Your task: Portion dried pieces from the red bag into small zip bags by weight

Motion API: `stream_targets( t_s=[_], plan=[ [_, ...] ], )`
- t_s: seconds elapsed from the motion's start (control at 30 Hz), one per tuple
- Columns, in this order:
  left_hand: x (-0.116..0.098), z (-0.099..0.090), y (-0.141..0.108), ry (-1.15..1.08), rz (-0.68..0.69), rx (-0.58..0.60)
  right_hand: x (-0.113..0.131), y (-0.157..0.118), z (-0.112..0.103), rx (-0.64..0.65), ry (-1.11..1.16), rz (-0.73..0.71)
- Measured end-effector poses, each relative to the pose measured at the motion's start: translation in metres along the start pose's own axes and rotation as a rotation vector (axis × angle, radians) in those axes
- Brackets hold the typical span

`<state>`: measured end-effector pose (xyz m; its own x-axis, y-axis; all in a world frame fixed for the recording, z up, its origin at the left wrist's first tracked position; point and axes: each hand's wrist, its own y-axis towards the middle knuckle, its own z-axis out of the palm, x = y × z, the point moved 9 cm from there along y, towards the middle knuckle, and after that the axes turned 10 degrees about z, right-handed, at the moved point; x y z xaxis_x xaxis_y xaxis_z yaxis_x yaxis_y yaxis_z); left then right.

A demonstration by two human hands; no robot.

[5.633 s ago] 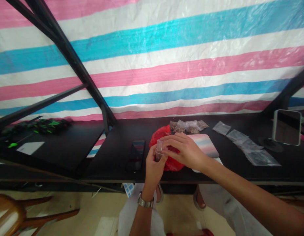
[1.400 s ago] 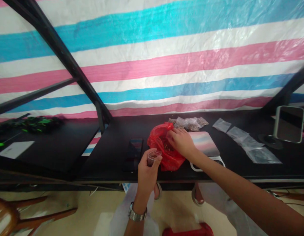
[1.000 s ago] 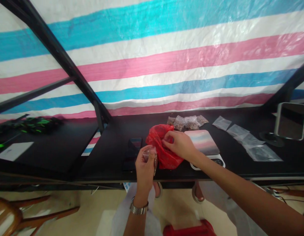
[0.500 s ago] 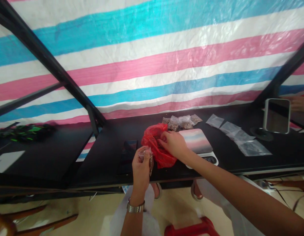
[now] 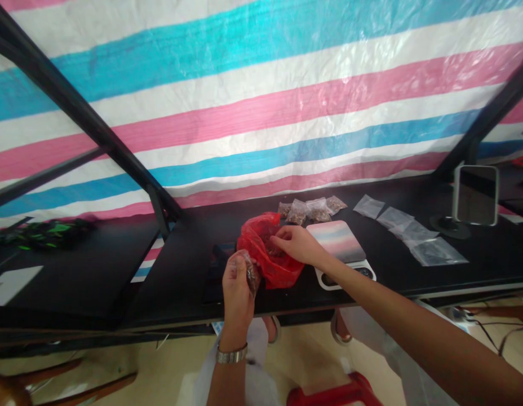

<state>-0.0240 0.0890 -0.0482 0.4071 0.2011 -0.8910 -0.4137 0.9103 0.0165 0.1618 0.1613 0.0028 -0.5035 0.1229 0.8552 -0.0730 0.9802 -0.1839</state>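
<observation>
My left hand (image 5: 236, 293) is closed on a small clear plastic bag (image 5: 252, 275) with dry brown bits in it, beside the near left side of an open red plastic bag (image 5: 282, 275). Loose brown bits (image 5: 267, 241) show inside the red bag. My right hand (image 5: 302, 247) reaches over its right rim, fingertips pinched together at the bits; whatever they hold is too small to make out. Right of the red bag, partly under my right forearm, lies a white kitchen scale (image 5: 340, 242). Several small filled bags (image 5: 301, 212) lie behind it.
Several flat clear bags (image 5: 439, 251) are spread on the black table (image 5: 172, 282) at the right. Beyond them stands a framed device on a stand (image 5: 475, 195). A dark phone-like slab (image 5: 216, 270) lies left of my left hand. Striped sheeting (image 5: 261, 124) rises behind, with slanted black bars.
My left hand and its small bag have shifted slightly left. The right hand's fingers have moved within the red bag, and more brown bits show. Another person's hand at far right is gone from view.
</observation>
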Motion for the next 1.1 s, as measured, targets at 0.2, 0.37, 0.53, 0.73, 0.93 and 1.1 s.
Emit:
stream_targets(
  t_s=[0.2,0.37,0.53,0.73,0.93,1.1],
  plan=[
    [-0.015,-0.002,0.002,0.225,0.148,0.088,0.016,-0.011,-0.019,-0.001,0.094,-0.082],
    [-0.027,0.017,-0.006,0.363,0.295,0.237,0.047,-0.039,-0.029,-0.106,0.048,-0.24],
    [-0.023,0.026,-0.01,0.376,0.262,0.264,0.081,-0.069,-0.012,-0.093,-0.164,-0.528],
    [-0.019,0.026,-0.011,0.339,0.227,0.28,0.088,-0.084,0.0,-0.082,-0.37,-0.685],
    [-0.02,0.019,-0.009,0.333,0.247,0.258,0.082,-0.081,-0.018,-0.206,-0.375,-0.657],
    [-0.021,0.013,-0.009,0.365,0.207,0.278,0.051,-0.051,-0.033,-0.292,-0.531,-0.329]
  ],
)
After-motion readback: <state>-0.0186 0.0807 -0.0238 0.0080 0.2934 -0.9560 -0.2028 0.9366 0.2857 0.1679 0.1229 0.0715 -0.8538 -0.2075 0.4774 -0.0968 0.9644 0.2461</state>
